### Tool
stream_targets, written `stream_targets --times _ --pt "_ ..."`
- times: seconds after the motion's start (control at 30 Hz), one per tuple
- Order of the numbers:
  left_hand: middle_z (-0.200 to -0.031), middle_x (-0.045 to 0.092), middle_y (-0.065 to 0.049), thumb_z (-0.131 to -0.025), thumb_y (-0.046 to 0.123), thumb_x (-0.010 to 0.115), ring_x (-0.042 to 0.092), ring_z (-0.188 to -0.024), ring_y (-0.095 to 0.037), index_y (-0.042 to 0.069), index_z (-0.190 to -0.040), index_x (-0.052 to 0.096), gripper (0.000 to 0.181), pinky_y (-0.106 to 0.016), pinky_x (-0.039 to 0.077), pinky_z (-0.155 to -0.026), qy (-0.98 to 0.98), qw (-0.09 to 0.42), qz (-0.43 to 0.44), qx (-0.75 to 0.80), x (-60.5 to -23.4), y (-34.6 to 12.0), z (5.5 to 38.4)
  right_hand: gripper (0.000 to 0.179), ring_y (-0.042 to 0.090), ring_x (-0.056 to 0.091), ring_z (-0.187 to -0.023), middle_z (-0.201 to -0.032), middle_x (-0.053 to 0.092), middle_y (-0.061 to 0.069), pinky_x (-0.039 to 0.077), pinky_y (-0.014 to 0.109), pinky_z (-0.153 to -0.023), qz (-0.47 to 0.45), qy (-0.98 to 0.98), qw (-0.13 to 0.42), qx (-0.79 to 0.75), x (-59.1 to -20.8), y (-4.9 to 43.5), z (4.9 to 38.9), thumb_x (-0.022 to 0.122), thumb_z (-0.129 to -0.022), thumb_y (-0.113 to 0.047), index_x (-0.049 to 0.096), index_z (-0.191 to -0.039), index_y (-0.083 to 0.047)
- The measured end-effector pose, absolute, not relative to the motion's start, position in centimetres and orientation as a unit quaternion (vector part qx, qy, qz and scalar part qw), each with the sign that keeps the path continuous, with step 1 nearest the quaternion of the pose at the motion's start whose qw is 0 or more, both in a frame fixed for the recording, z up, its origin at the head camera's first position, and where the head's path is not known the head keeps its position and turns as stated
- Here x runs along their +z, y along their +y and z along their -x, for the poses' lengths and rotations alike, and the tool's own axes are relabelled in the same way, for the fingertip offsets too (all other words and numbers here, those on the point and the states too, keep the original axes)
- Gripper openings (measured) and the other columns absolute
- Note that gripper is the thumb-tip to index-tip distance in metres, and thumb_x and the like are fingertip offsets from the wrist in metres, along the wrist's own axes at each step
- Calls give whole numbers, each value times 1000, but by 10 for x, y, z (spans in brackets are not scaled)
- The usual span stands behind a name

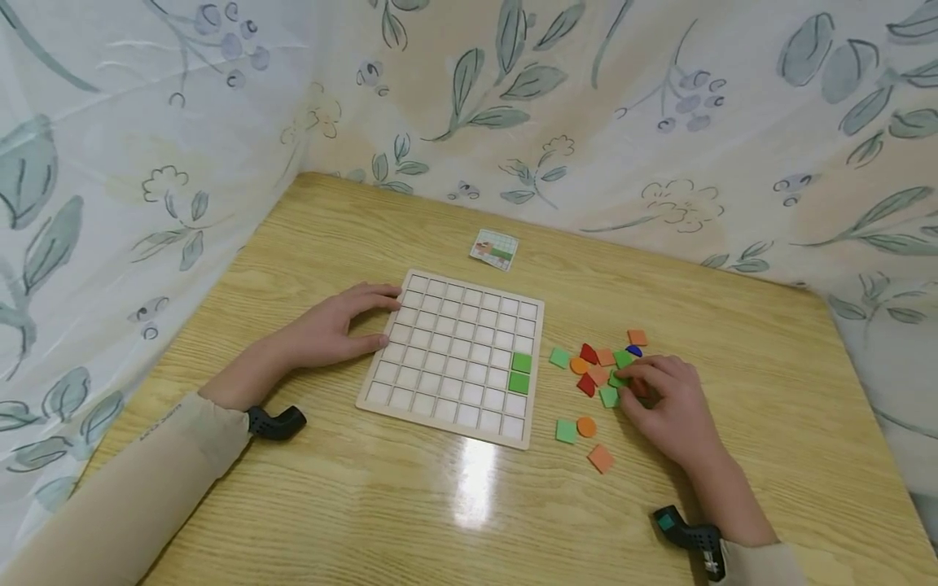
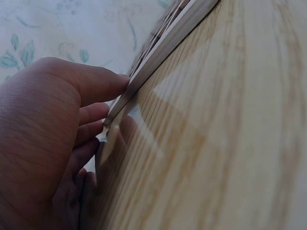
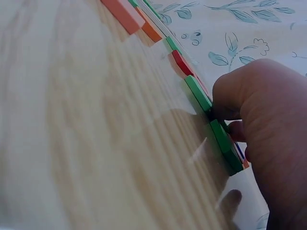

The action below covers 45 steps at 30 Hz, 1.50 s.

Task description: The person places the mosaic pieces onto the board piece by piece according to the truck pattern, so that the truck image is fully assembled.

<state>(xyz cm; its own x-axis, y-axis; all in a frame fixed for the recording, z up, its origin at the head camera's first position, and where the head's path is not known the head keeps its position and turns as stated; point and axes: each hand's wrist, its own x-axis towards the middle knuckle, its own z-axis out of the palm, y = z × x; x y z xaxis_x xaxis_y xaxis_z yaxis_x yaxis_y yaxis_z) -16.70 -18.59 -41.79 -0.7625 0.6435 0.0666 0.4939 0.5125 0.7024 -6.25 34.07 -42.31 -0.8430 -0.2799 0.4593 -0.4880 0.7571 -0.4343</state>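
In the head view, my left hand (image 1: 333,325) rests against the left edge of a pale wooden grid board (image 1: 447,350), thumb and fingertips spread along that edge. The left wrist view shows the thumb touching the board's side (image 2: 153,60). Two green square tiles (image 1: 520,373) lie in the board's right column. My right hand (image 1: 670,403) is at a cluster of tiles right of the board, fingers bent down among green tiles (image 3: 225,146). Whether a tile is pinched is hidden by the fingers. Red pieces (image 1: 587,384) and an orange disc (image 1: 580,366) lie beside it.
A small printed card (image 1: 494,249) lies behind the board. Nearer the front are another green square (image 1: 566,430), an orange disc (image 1: 586,426) and an orange square (image 1: 601,458). A blue piece (image 1: 633,351) lies at the cluster's far side. Patterned cloth (image 1: 513,106) hangs behind the wooden table (image 1: 330,488).
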Motion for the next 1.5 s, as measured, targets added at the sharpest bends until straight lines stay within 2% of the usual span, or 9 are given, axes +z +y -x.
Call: stream_targets --times 0.17,0.33,0.43,0.73,0.97,1.17,1.37,1.5 --pt "-172 41 -6 -105 29 77 32 -162 -33 10 -153 61 55 -61 30 -129 863 104 -329 368 -418 -185 166 20 32 63 -98 -98 75 9 40 42 -90 -208 -915 198 284 -424 341 62 82 -78 5 82 -95 -5" --pt "-172 41 -7 -104 28 78 32 -162 -34 10 -153 61 55 -61 30 -128 863 103 -329 370 -418 -184 167 19 30 63 -100 -101 76 10 39 29 -95 -202 -911 206 295 -423 338 63 83 -79 4 82 -96 -5" --pt "-172 41 -6 -104 29 78 32 -162 -33 10 -154 61 55 -61 30 -129 863 101 -330 370 -417 -183 168 18 31 62 -101 -103 75 11 40 25 -95 -203 -909 211 299 -422 336 63 84 -79 3 83 -96 -5" --pt "-172 41 -6 -104 29 78 32 -162 -33 11 -153 61 54 -62 30 -128 861 100 -329 376 -415 -184 168 24 38 63 -104 -108 77 14 45 30 -91 -227 -899 223 300 -416 320 66 85 -79 4 85 -101 -5" --pt "-172 42 -7 -104 28 78 32 -161 -34 11 -153 62 54 -63 30 -128 862 99 -328 373 -415 -185 168 21 36 63 -99 -107 77 15 43 39 -88 -269 -884 232 303 -415 300 68 84 -79 3 84 -99 -2" --pt "-172 42 -8 -104 28 79 32 -161 -35 10 -152 61 55 -62 30 -128 864 101 -329 369 -415 -186 169 20 33 62 -99 -107 76 11 43 39 -90 -287 -879 219 313 -418 284 70 82 -84 -2 84 -103 -3" --pt "-172 41 -8 -104 29 79 31 -161 -34 10 -153 61 55 -62 30 -128 864 107 -326 368 -415 -185 169 20 32 63 -96 -105 76 9 45 43 -90 -300 -872 217 321 -422 273 71 82 -83 -2 84 -103 -5" --pt "-172 41 -8 -104 28 79 31 -162 -34 10 -153 61 55 -62 28 -129 864 110 -326 368 -415 -184 169 17 31 62 -92 -106 76 10 45 41 -87 -321 -863 219 324 -424 265 73 81 -89 -8 84 -105 -3"
